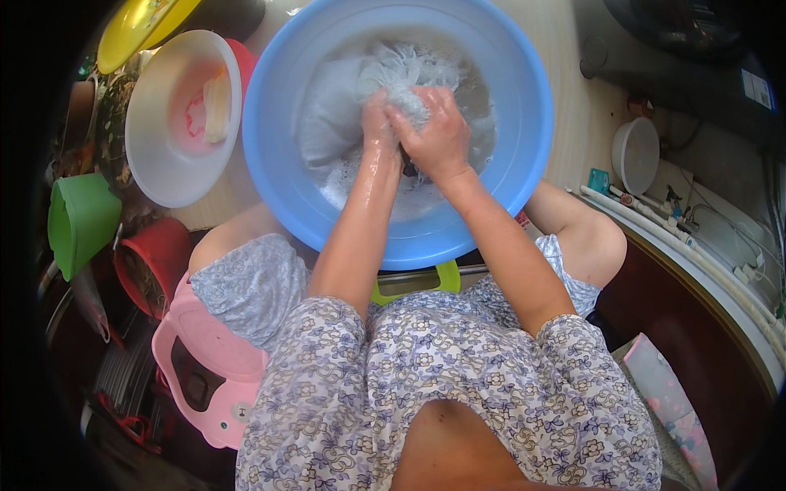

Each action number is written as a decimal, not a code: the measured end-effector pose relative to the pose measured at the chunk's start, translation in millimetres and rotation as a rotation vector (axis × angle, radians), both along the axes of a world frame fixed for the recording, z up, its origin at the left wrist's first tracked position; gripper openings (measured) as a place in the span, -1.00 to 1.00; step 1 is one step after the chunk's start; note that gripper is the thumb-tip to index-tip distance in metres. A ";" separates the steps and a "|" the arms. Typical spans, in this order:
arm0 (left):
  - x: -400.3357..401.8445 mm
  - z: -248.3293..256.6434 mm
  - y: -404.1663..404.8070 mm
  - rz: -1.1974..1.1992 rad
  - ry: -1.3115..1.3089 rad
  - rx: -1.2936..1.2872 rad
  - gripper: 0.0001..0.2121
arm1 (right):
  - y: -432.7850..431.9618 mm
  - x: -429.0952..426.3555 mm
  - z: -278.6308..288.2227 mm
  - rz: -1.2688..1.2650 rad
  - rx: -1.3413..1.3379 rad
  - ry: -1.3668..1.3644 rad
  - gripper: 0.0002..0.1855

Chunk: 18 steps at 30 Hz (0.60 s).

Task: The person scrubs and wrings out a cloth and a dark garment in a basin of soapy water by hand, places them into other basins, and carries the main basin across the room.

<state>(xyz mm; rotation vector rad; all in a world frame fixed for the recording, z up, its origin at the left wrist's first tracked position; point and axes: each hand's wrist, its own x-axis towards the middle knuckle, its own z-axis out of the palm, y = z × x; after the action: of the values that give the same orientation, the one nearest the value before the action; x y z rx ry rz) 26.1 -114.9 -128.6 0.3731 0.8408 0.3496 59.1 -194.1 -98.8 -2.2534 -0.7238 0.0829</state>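
Note:
A large blue plastic basin [424,245] stands between my knees, with cloudy, sudsy water in it. Both my left hand [379,119] and my right hand [439,132] are wet and close together over the middle of the basin, gripping a bunched, soaked white cloth [393,73]. Part of the pale cloth spreads out at the left in the water and bulges above it. Something dark shows below, between my wrists. White foam [338,187] floats near the basin's lower left side. My fingertips are partly hidden in the folds.
At the left are a translucent white basin [147,141] holding a yellowish bar, a yellow basin [123,37], a green plastic container [86,215] and a red bucket [150,264]. A pink plastic stool [209,344] is beside my left leg. White pipes [651,215] and a small white bowl [637,156] are at the right.

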 end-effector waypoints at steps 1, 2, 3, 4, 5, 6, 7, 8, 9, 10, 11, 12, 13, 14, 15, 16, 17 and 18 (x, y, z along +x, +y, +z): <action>-2.3 -14.0 2.4 -0.062 0.062 0.170 -0.85 | 0.0 3.0 -2.9 -0.020 -0.022 0.089 -0.57; -2.6 -26.9 0.7 0.063 0.002 0.117 -0.91 | -0.5 7.7 -6.5 -0.040 -0.044 0.178 -0.57; -0.3 -25.2 0.0 0.041 0.002 0.097 -0.93 | -6.6 23.3 -16.1 -0.078 -0.075 0.289 -0.56; -0.2 -21.9 1.8 0.021 0.004 0.078 -0.95 | -15.3 40.6 -29.2 -0.114 -0.104 0.401 -0.55; -2.6 -21.7 4.0 0.001 0.009 0.059 -0.97 | -25.3 50.5 -36.2 -0.152 -0.134 0.517 -0.55; -3.8 -23.2 6.0 0.002 -0.037 0.124 -0.87 | -31.8 59.0 -30.0 -0.181 -0.228 0.661 -0.47; -2.6 -24.4 9.0 -0.040 0.006 0.183 -0.83 | -32.6 56.7 -30.4 -0.129 -0.227 0.526 -0.43; 0.1 -25.4 12.8 -0.084 0.049 0.242 -0.78 | -34.6 51.4 -29.5 -0.078 -0.225 0.391 -0.39; 1.4 -28.3 12.9 -0.133 0.094 0.293 -0.74 | -40.7 43.6 -29.1 -0.033 -0.229 0.260 -0.35; 0.3 -35.9 19.0 -0.197 0.200 0.358 -0.70 | -39.8 35.1 -26.4 0.129 -0.364 0.159 -0.23; 0.0 -53.5 24.1 -0.263 0.290 0.442 -0.70 | -40.2 22.0 -22.5 0.200 -0.460 0.101 -0.15; 1.1 -73.1 28.9 -0.326 0.377 0.528 -0.70 | -38.9 21.8 -21.8 0.221 -0.542 0.140 -0.20; 3.8 -76.2 30.9 -0.394 0.463 0.615 -0.70 | -38.8 22.9 -23.2 0.237 -0.624 0.181 -0.26; 4.7 -79.1 29.0 -0.440 0.451 0.621 -0.65 | -35.3 30.8 -26.5 0.231 -0.688 0.314 -0.30; 6.6 -78.6 30.4 -0.384 0.333 0.497 -0.63 | -28.0 43.4 -29.2 0.224 -0.749 0.447 -0.33; 8.9 -78.3 32.0 -0.327 0.215 0.372 -0.61 | -24.1 50.6 -30.2 0.218 -0.809 0.581 -0.37; 10.7 -77.6 33.4 -0.270 0.097 0.247 -0.58 | -24.1 50.9 -30.4 0.132 -0.689 0.551 -0.38; 11.3 -59.0 30.1 -0.227 0.094 0.146 -0.57 | -25.6 51.6 -28.2 0.039 -0.573 0.518 -0.38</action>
<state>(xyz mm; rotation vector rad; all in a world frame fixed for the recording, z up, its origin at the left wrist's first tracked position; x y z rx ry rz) 37.4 -84.8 -187.6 0.6192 0.8576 0.1833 110.8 -219.7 -127.0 -2.5743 -0.4957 0.9609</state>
